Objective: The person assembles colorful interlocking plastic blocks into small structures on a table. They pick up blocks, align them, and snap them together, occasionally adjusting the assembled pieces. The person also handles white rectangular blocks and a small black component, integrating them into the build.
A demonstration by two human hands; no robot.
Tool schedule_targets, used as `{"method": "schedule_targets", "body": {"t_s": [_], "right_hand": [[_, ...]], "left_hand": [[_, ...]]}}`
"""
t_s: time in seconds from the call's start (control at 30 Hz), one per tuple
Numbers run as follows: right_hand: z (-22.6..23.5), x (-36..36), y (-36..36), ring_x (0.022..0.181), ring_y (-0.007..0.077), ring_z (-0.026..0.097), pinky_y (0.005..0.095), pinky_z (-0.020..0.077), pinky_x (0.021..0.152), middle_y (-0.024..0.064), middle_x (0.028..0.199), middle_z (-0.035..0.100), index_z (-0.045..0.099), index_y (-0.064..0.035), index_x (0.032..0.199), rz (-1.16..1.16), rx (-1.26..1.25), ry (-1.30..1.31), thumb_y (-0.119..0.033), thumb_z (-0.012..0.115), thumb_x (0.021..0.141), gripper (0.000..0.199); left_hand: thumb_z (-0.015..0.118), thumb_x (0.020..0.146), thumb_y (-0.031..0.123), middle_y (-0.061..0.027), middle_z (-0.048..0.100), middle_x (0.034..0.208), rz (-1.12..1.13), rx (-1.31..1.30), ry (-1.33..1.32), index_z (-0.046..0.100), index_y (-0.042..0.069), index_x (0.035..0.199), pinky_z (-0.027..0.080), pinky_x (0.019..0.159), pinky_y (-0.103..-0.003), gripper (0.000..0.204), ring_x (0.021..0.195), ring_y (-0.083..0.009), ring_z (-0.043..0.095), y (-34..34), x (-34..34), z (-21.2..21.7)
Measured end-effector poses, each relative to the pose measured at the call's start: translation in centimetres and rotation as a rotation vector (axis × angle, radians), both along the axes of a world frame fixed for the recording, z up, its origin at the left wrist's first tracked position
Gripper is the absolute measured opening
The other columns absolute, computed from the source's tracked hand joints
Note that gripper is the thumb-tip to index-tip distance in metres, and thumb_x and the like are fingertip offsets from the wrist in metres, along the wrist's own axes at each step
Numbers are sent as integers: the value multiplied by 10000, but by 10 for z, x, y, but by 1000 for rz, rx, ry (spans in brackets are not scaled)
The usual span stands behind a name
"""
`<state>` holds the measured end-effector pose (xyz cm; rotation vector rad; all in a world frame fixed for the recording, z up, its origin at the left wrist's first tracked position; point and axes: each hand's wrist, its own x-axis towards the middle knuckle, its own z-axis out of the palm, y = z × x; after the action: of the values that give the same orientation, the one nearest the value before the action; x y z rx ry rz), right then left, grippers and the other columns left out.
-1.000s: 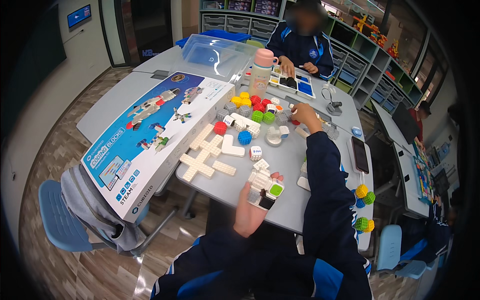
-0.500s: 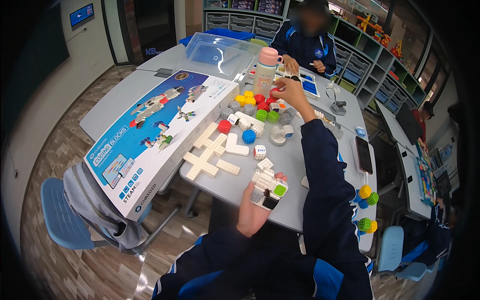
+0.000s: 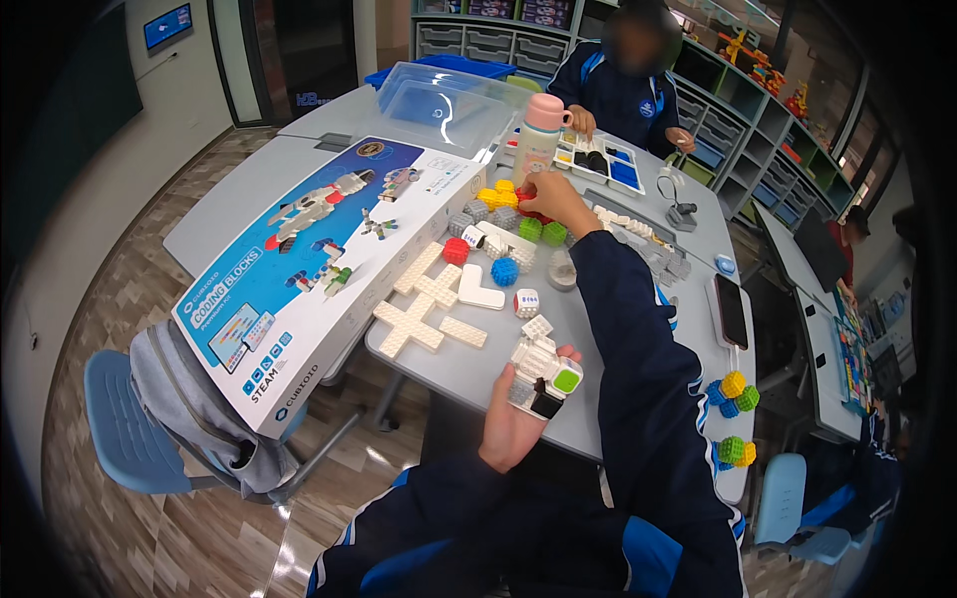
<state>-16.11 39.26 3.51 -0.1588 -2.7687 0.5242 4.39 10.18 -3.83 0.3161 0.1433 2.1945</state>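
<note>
Cradling a boxy white block assembly (image 3: 535, 361) at the near side, the left hand (image 3: 512, 424) is gripping; far off, the right hand (image 3: 560, 203) is partly hiding knobbly red blocks (image 3: 535, 215), whether grasping I can't tell.

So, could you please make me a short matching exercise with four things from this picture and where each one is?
Things:
1. White block model
2. Phone
3. Grey backpack
4. Pink-lidded bottle

Places:
A. At the blue chair on the far left
B. Standing upright behind the yellow blocks
C. In the left hand
D. Near the right edge of the table

Pairs: 1-C, 2-D, 3-A, 4-B
</note>
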Motion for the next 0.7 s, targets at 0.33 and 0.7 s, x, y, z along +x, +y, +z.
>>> {"method": "schedule_targets", "body": {"t_s": [0.33,0.7], "right_hand": [[11,24,35,670,237,700,340,542,603,143,782,716,726,2,869,-86,8,47,-212,797,719,270],[7,22,16,606,213,704,327,563,572,150,730,714,711,31,851,-156,-211,-105,-248,815,719,325]], "left_hand": [[338,1018,474,-244,361,1497,42,-78,82,235,15,1514,272,1171,-508,683,1420,-390,324,2,0,0],[343,1024,458,-238,368,1492,31,-68,73,248,16,1507,274,1172,-490,662,1420,-379,329,0,0,1]]}}
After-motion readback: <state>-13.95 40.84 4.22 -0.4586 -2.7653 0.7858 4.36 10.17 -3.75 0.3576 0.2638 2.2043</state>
